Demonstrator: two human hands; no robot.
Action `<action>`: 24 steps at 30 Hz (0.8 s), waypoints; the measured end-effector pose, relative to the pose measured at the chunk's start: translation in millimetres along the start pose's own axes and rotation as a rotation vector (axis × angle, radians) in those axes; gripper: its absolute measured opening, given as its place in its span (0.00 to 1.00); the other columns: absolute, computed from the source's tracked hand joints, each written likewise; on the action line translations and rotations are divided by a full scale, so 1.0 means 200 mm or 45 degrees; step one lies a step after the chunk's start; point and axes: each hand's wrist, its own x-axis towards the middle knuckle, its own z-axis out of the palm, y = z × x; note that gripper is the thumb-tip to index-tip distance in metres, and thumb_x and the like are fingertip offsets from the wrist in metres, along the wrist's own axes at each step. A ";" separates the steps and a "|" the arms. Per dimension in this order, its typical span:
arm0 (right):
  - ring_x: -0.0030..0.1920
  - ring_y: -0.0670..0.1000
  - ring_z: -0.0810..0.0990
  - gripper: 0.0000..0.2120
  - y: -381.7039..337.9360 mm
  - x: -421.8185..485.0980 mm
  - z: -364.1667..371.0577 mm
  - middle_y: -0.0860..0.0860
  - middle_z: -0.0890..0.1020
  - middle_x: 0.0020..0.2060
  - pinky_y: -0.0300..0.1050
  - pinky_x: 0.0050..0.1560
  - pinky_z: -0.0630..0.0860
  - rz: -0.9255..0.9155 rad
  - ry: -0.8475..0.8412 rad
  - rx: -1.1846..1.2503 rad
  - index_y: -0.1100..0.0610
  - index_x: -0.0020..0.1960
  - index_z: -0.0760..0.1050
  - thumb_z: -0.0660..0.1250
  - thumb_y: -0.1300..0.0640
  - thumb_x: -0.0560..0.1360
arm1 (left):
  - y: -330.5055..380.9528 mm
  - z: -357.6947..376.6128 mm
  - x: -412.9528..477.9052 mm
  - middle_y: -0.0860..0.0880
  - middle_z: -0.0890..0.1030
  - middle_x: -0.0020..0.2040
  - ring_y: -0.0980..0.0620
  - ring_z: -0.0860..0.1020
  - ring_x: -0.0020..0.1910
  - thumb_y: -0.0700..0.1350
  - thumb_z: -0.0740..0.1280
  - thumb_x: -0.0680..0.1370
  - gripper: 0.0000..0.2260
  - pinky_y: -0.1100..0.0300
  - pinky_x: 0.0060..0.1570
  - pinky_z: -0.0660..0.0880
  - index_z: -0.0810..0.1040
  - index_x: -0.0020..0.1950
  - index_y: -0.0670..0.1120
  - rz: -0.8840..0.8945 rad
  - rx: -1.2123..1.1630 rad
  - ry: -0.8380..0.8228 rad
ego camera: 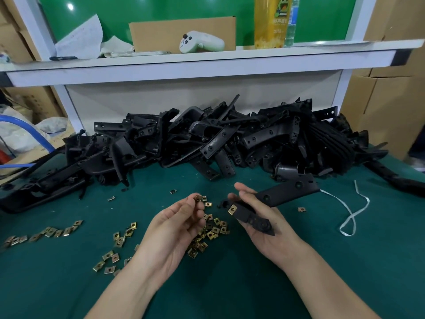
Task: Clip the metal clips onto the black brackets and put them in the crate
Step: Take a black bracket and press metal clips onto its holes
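Your right hand (278, 229) lies palm up and cradles 1 black bracket (287, 192), thumb closed against its far edge, so the narrow near tab points toward your other hand for loading. 1 fitted clip (232, 209) already sits on that tab. Your left hand (181, 219) pinches a 2nd clip (197, 198) between thumb and fingertips, near the bracket but apart from it. Loose clips (213, 229) lie on the green mat (230, 284) directly under both hands, which likely keeps reaches short. The bracket heap (230, 139) lies behind. No crate can be identified.
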 end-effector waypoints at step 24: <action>0.54 0.48 0.84 0.15 0.01 -0.03 0.02 0.55 0.84 0.55 0.38 0.48 0.80 -0.075 0.052 -0.021 0.53 0.62 0.81 0.69 0.56 0.75 | -0.15 0.11 -0.05 0.41 0.82 0.42 0.50 0.80 0.36 0.41 0.70 0.76 0.08 0.58 0.38 0.80 0.80 0.52 0.38 -0.272 0.252 -0.075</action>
